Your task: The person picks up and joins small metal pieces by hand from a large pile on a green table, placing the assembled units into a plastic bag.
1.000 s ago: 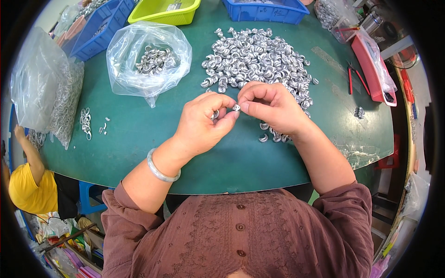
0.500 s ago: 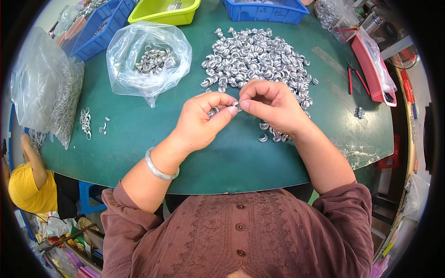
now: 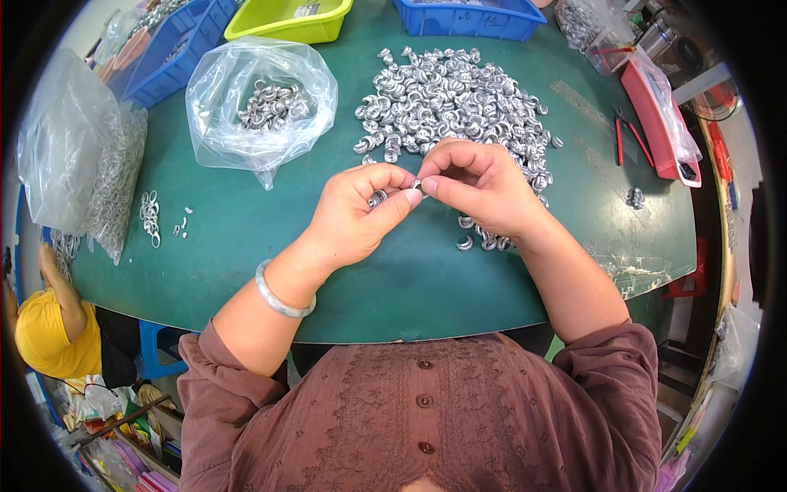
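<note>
Over on the far left there's a big clear plastic bag of thin wire rings [image 3: 90, 176] slumped at the table edge, with a few loose wire rings [image 3: 150, 218] lying just beside it on the round green table [image 3: 246, 246]. Next along, an open clear plastic bag with a small heap of silvery curved metal pieces [image 3: 266, 107] inside. Then the action: the left hand [image 3: 357, 215] is curled, thumb and forefinger pinching a small silvery ring-shaped piece [image 3: 378, 198], and the right hand [image 3: 479, 187] is closed in a fingertip pinch on another tiny silvery metal part [image 3: 416, 185], which sits right where the two hands meet above the table, near its middle. Looks to me like the fitting-together step, two little bits being mated or clipped, though the join itself is too small to make out. I'd guess the next move calls for a steady squeeze and good alignment. Behind and right of the hands is the big pile of loose silvery curved metal pieces [image 3: 459, 98], and further right a red plastic tray [image 3: 652, 115] with red-handled pliers [image 3: 627, 135] beside it.
</note>
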`<state>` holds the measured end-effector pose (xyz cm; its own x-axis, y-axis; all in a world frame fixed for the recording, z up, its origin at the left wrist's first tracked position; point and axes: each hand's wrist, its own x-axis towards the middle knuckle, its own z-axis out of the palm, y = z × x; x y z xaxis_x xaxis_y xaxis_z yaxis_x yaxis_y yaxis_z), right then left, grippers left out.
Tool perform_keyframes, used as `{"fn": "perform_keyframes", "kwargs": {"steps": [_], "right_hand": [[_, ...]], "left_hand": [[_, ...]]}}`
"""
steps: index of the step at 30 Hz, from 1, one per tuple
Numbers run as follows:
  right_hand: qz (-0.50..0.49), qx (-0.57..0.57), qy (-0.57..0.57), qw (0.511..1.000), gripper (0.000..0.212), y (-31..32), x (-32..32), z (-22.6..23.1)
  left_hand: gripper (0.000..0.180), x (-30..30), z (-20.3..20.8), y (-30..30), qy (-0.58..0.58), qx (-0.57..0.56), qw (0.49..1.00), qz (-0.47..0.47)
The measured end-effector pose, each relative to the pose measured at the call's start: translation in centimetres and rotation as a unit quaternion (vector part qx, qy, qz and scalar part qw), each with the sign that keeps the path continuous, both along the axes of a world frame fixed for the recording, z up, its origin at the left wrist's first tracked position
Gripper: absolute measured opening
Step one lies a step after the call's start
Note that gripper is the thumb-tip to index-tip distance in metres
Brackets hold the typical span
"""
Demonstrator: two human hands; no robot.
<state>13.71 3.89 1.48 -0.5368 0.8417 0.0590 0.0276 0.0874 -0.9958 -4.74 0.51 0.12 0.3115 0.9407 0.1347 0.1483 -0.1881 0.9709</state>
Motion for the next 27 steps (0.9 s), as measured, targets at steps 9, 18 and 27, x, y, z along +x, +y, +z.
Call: {"fn": "perform_keyframes", "kwargs": {"steps": [9, 18, 27], "right_hand": [[0.006, 0.007, -0.008, 1.0, 0.006, 0.08, 0.06, 0.02], [0.029, -0.015, 0.016, 0.999, 0.007, -0.14, -0.06, 0.39], [0.057, 0.013, 0.017, 0.998, 0.009, 0.03, 0.05, 0.42]], "left_hand": [[0.006, 0.14, 0.12, -0.06, -0.002, 0.015, 1.0, 0.005], [0.015, 0.58, 0.26, -0.14, 0.098, 0.191, 0.97, 0.113], [0.02, 0.75, 0.54, -0.38, 0.113, 0.247, 0.952, 0.139]]}}
